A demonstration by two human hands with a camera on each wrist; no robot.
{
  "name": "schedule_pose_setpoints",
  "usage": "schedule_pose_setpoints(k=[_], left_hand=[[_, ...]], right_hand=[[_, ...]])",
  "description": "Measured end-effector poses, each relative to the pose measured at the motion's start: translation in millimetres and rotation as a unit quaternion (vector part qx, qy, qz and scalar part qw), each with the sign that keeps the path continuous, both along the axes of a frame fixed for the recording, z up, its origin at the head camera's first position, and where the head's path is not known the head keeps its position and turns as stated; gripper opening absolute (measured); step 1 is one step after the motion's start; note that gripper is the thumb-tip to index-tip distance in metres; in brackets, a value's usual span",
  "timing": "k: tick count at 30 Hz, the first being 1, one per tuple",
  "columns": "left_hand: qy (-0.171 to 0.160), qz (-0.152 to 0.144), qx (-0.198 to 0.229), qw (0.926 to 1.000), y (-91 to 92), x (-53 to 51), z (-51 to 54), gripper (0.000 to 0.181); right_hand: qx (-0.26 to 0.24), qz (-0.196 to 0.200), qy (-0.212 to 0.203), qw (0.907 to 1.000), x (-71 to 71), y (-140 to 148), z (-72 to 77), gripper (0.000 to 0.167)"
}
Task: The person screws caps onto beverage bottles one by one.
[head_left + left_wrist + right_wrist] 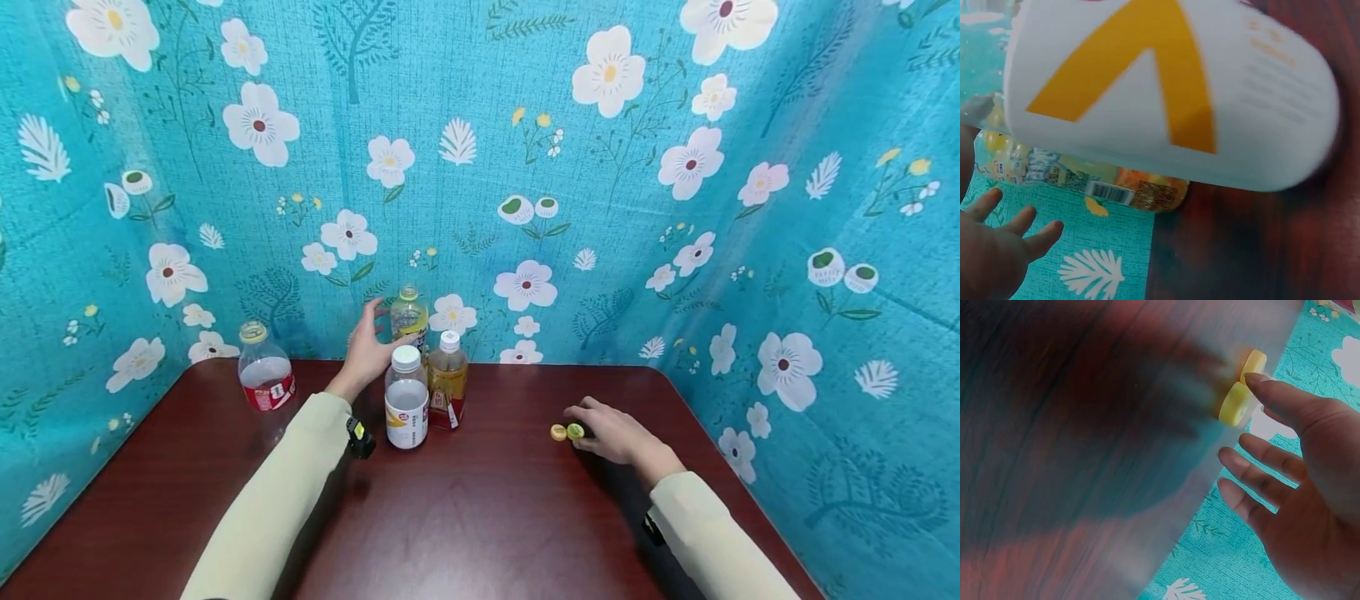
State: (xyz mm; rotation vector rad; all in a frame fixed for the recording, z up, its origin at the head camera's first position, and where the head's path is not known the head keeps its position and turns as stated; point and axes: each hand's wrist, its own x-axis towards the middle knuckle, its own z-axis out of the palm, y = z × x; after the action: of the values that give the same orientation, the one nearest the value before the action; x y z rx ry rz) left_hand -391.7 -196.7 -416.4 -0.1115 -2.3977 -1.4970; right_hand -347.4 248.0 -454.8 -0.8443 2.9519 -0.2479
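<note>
At the back of the table my left hand (369, 346) is spread beside a clear plastic bottle with a yellow label (408, 319), its thumb in front. Its fingers look straight in the left wrist view, with the bottle's printed label (1110, 181) near them. A white-capped milk bottle (406, 408) stands in front and fills much of that view. On the right, my right hand (618, 433) is low over two bottle caps. Its thumb tip is at the yellow-green cap (1235, 405); whether it touches cannot be told. The orange-yellow cap (1254, 365) lies alongside.
A tea bottle with a white cap (448, 383) stands right of the milk bottle. At the far left is a bottle with a red label and yellow neck (266, 371). A flowered blue cloth (480, 167) hangs around the dark red table (480, 517).
</note>
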Motion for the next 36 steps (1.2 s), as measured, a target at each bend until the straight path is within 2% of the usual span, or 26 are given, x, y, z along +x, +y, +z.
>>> schedule_pose_setpoints(k=[4,11,22,30,36], left_hand=[[-0.022,-0.016,-0.011,0.9996,2.8,-6.5,5.4,0.096],[-0.037,-0.034,-0.021,0.9985,3.6,-12.3,8.8,0.094],[-0.052,-0.054,-0.017,0.9970,4.4,-16.2,11.0,0.086],[-0.031,-0.048,-0.005,0.9983,1.8,-14.2,12.2,0.085],[-0.018,-0.028,-0.012,0.9994,-1.4,-9.1,16.1,0.083]], right_hand=[[0.002,0.002,-0.008,1.0000,-0.1,-2,-4.7,0.045],[-0.014,0.011,-0.012,0.9998,-1.5,-6,-11.9,0.036],[-0.031,0.027,0.008,0.9991,-4.7,-7,-6.7,0.021],[-0.038,0.032,0.023,0.9985,-5.9,-7,-5.1,0.016],[-0.040,0.009,0.016,0.9990,-10.0,-6,-7.2,0.016]])
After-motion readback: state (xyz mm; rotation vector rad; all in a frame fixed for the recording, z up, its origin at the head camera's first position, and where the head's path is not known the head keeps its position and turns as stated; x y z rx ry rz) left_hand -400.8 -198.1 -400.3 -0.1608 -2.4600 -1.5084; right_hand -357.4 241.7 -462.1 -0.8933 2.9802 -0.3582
